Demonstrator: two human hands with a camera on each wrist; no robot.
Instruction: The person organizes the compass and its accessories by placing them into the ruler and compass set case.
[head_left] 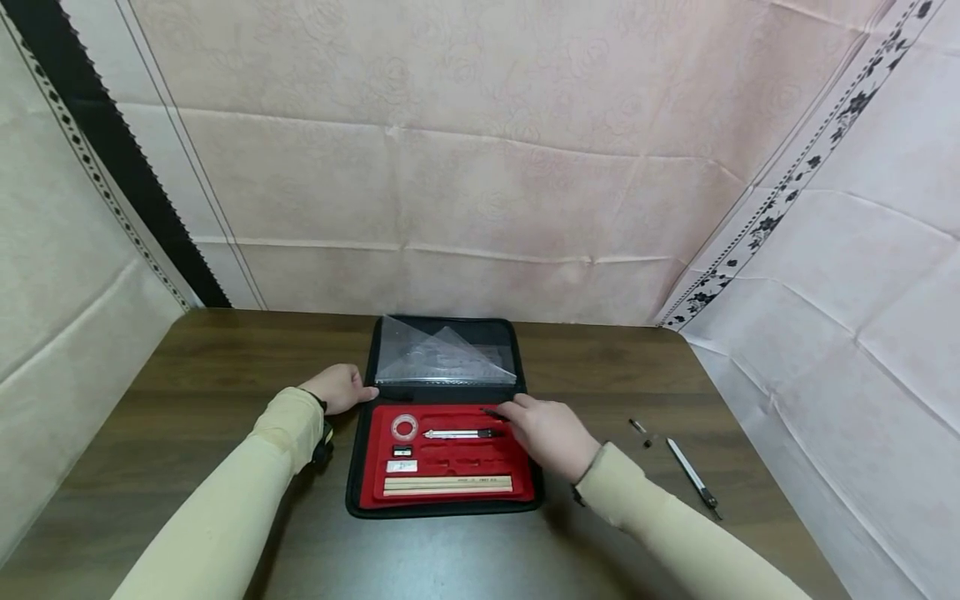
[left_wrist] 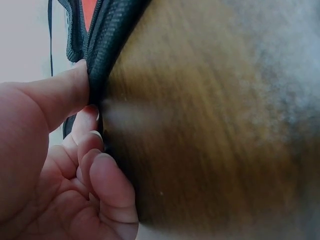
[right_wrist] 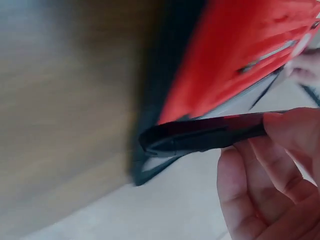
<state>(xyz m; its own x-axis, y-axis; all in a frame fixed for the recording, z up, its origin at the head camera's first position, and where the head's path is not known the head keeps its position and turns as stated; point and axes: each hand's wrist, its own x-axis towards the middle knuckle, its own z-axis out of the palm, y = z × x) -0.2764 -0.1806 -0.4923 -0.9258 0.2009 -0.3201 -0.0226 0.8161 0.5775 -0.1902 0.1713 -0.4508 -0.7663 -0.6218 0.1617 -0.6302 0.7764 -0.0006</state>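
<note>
Perhaps a home: floral-edged cloth (head_left: 465, 183), table (head_left: 217, 400)

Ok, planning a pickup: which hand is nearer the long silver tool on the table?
Right. The right hand is by the far right corner of the red tray, left of the silver tool; the left hand is at the left edge of the black case, farther away.

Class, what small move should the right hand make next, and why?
Perhaps lower the black item into the red tray: the right hand holds it near the tray's far right corner, while the left hand pinches the edge of the black case.
</note>
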